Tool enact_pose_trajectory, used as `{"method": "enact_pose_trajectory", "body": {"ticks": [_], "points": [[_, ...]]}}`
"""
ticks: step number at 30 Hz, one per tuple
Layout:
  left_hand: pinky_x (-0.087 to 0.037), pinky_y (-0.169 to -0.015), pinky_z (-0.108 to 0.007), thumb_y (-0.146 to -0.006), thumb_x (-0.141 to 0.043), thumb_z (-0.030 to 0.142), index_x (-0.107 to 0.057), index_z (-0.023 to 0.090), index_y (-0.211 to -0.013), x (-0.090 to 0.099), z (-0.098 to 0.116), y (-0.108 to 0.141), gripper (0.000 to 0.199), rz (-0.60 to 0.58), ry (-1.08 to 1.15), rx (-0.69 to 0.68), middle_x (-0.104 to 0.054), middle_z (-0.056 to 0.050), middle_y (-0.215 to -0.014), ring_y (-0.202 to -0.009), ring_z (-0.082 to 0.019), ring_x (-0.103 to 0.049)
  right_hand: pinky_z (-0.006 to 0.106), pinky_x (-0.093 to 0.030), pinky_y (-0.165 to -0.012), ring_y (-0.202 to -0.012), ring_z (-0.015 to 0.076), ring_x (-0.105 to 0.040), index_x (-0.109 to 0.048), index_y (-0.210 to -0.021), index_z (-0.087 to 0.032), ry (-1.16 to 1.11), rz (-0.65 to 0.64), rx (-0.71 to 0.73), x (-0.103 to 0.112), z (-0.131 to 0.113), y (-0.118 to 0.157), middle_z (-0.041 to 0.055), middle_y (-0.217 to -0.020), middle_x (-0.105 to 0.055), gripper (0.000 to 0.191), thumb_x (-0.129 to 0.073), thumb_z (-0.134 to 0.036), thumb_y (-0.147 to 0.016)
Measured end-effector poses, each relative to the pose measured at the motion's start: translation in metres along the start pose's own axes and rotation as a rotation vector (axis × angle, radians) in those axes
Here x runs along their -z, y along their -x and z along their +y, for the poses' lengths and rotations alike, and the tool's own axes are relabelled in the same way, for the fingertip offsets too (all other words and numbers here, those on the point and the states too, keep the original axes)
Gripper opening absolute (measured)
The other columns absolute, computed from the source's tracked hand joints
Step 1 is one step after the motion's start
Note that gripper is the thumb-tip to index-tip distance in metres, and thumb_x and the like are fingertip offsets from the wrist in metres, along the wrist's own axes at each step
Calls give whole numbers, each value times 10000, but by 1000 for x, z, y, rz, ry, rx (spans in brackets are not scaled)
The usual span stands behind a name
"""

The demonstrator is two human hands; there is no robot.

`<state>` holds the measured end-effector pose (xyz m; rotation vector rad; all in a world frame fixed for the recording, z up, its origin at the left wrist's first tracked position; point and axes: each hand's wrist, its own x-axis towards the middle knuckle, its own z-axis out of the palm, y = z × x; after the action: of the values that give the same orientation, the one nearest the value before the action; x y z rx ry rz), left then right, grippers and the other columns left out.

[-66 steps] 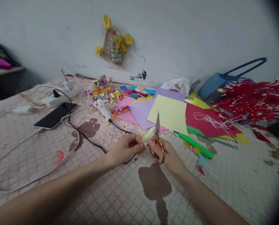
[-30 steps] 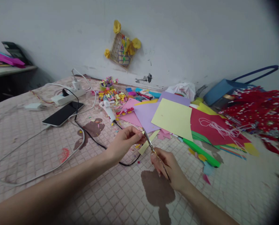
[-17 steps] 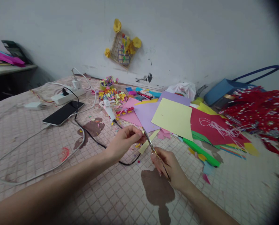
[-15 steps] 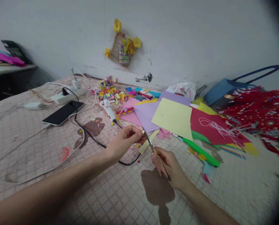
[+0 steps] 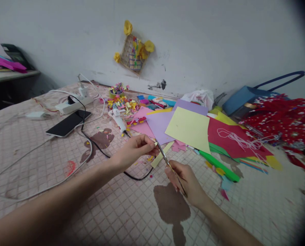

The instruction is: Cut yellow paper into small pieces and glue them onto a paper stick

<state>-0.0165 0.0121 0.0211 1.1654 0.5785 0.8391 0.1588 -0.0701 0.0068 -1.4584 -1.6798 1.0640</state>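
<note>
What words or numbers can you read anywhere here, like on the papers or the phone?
None can be read.
The coloured paper sheets are plain.
The phone screen is dark.
The wall decoration and the scraps pile are too small and blurred to show any letters.
The scissors in the right hand and the paper strip pinched by the left hand show no marking.

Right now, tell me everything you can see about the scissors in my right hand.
The scissors look small and slim, with thin metal blades and golden-toned handles mostly hidden inside the right hand. The blades point up and to the left, tilted above the tiled surface, and reach a pale yellow paper strip that the left hand pinches at its upper end. The blades look nearly closed, though how far is hard to tell. Only the right hand and the strip touch them.
</note>
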Motion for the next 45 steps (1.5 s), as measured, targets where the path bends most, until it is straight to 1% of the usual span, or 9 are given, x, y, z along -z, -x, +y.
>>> {"method": "enact_pose_trajectory", "body": {"ticks": [3,8,12,18,24,34,38,45], "points": [[-466,-738,-247,-769,-609,220,-507,112,-744,5,2,-2,150,-40,-20,13,-636,-21,-739,-709,-90,-605,212,-234,-400,-416,76,-324,-378,-598,-192,-26,-12,-8,0,1,-1,-67,-470,-331,408,-421,-532,-819],[-471,-735,-251,-777,-600,227,-510,111,-751,10,2,-4,149,-108,-50,30,-652,-34,-755,-733,-101,-617,211,-250,-412,-424,71,-326,-408,-631,-183,-106,-86,-25,3,2,0,-71,-497,-325,390,-428,-521,-824],[-471,-729,-245,-776,-602,225,-513,112,-751,12,4,-5,146,-131,-52,57,-663,-41,-767,-735,-100,-623,215,-242,-417,-426,75,-318,-411,-623,-182,-83,-115,-26,7,1,1,-73,-475,-314,401,-426,-528,-824],[-480,-727,-240,-776,-603,211,-512,109,-757,18,6,-5,137,-166,-54,80,-671,-55,-795,-757,-109,-636,219,-227,-422,-431,74,-308,-373,-580,-186,-73,-137,-8,12,2,0,-66,-467,-323,444,-393,-553,-830],[-493,-755,-263,-784,-592,204,-508,113,-773,22,7,-7,124,-210,-60,89,-673,-58,-811,-768,-113,-644,215,-220,-414,-431,73,-323,-359,-573,-189,-48,-140,-11,13,0,-1,-63,-474,-329,452,-398,-565,-822],[-497,-755,-267,-776,-599,218,-504,118,-770,23,7,-7,138,-216,-62,103,-675,-60,-814,-768,-115,-645,204,-228,-402,-435,74,-333,-362,-574,-188,-26,-144,-21,13,0,0,-57,-475,-350,440,-416,-548,-823],[-490,-771,-283,-774,-601,225,-503,121,-768,23,7,-7,143,-215,-58,112,-676,-61,-820,-776,-120,-645,204,-238,-404,-441,78,-340,-367,-574,-189,-6,-140,-11,14,0,-1,-53,-478,-361,440,-415,-550,-822],[-488,-767,-273,-769,-609,229,-507,118,-769,22,8,-6,150,-208,-57,121,-673,-60,-823,-769,-114,-641,211,-235,-420,-446,79,-333,-365,-568,-188,27,-130,6,14,-1,-1,-55,-481,-348,450,-407,-558,-821]]}}
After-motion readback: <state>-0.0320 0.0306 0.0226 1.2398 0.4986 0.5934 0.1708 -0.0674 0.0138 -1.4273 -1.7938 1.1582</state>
